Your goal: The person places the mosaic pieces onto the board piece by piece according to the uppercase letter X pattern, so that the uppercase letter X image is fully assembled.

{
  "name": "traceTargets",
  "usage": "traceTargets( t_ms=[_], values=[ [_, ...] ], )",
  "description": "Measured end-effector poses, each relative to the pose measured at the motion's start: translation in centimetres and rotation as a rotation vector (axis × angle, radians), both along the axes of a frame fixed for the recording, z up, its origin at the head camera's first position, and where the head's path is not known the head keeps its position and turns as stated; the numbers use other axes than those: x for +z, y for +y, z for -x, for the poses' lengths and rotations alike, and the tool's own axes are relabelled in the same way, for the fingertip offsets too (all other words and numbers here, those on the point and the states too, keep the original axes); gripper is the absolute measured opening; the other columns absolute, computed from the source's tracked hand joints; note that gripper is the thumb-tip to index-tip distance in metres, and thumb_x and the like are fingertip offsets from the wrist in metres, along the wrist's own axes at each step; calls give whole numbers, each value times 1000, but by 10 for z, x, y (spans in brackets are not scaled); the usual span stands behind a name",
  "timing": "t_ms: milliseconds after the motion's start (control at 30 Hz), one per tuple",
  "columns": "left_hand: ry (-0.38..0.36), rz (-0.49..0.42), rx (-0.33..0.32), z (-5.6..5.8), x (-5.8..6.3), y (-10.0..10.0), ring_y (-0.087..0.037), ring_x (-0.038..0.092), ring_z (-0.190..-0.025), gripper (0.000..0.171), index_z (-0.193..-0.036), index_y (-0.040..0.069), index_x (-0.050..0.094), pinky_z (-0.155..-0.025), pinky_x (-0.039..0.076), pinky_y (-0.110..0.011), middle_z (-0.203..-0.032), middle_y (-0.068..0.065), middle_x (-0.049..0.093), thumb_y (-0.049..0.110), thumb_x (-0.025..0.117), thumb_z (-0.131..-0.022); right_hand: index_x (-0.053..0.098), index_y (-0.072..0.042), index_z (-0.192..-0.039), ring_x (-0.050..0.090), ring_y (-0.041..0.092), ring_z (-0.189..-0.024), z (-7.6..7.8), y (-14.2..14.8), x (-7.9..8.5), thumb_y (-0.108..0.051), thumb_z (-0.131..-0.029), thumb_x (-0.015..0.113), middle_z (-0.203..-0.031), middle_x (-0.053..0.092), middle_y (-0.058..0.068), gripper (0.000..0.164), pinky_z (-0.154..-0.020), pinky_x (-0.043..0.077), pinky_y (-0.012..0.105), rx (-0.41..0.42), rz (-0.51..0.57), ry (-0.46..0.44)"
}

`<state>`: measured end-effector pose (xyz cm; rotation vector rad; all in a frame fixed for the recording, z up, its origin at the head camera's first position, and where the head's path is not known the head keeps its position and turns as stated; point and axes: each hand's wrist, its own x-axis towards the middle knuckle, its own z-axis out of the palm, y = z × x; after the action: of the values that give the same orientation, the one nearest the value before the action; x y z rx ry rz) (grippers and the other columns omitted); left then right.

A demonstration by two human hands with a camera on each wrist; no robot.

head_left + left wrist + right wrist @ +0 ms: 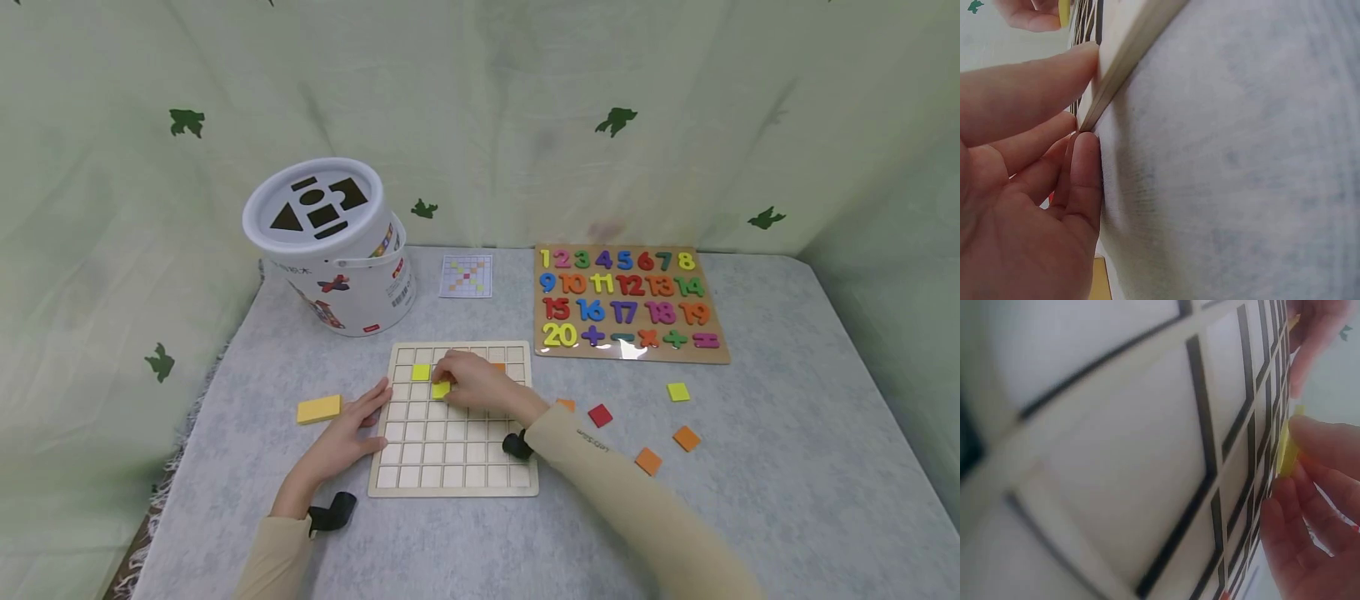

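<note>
My right hand (476,379) pinches a yellow square tile (440,390) between thumb and fingers, low over the wooden grid board (453,492). In the right wrist view this tile (1287,453) stands tilted at the grid. Another yellow tile (422,372) lies in a cell up and to the left, and an orange tile (498,367) shows partly behind the right hand. My left hand (348,429) rests against the board's left edge, thumb and fingers spread along it. In the left wrist view the thumb (1035,94) presses the rim, with the other fingers beside it.
Left of the board lies a yellow block (319,409). Orange, red (600,415) and yellow (678,392) tiles are scattered to the right. Behind stand a white bucket (348,287) with a shape-hole lid, a small pattern card (466,277) and a number puzzle board (632,354).
</note>
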<state>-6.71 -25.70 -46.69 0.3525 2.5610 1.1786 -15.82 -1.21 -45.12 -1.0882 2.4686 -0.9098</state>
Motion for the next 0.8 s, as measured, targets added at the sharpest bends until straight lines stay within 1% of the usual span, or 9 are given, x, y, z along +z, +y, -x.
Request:
traceTargets(
  t_ms=[167, 300, 400, 500, 633, 800],
  values=[
    [-7, 4, 0, 1, -2, -1, -32, 27, -137, 74, -147, -5, 30, -101, 39, -47, -158, -13, 14, -9, 66, -83, 68, -9, -103, 52, 11, -85, 0, -7, -2, -4, -82, 71, -94, 58, -2, 22, -76, 45, 20, -26, -67, 0],
    [-18, 2, 3, 1, -3, -1, -31, 27, -137, 74, -147, -4, 29, -101, 39, -46, -158, -12, 13, -8, 66, -83, 68, -10, -102, 51, 11, -86, -1, -10, -1, -5, -82, 72, -93, 57, -3, 21, -78, 44, 21, -45, -93, 11],
    [-12, 4, -1, 1, -2, -1, -31, 27, -137, 74, -147, -4, 29, -101, 39, -46, -158, -12, 14, -8, 66, -83, 67, -11, -102, 51, 11, -86, -1, -11, 0, -6, -82, 72, -93, 57, -3, 21, -77, 44, 21, -52, -81, -2],
    [-4, 5, -2, 1, -2, -1, -31, 27, -137, 74, -147, -4, 30, -101, 39, -46, -158, -13, 14, -8, 66, -83, 66, -9, -103, 51, 12, -86, -1, -7, 0, -5, -83, 70, -94, 58, -2, 21, -77, 44, 22, -61, -41, -33],
    [-4, 4, 1, 1, -3, 0, -32, 25, -138, 74, -147, -5, 30, -101, 38, -47, -158, -13, 14, -8, 66, -82, 65, -6, -105, 51, 13, -84, 0, 11, 3, -4, -84, 68, -94, 59, 1, 21, -76, 45, 24, -87, 25, -79],
    [5, -1, 2, 0, -3, 0, -33, 23, -139, 74, -147, -5, 30, -101, 38, -48, -158, -13, 15, -8, 66, -82, 65, -3, -106, 53, 14, -82, -1, 53, 8, -6, -86, 68, -92, 61, 3, 20, -73, 47, 26, -129, 95, -102]
  ],
)
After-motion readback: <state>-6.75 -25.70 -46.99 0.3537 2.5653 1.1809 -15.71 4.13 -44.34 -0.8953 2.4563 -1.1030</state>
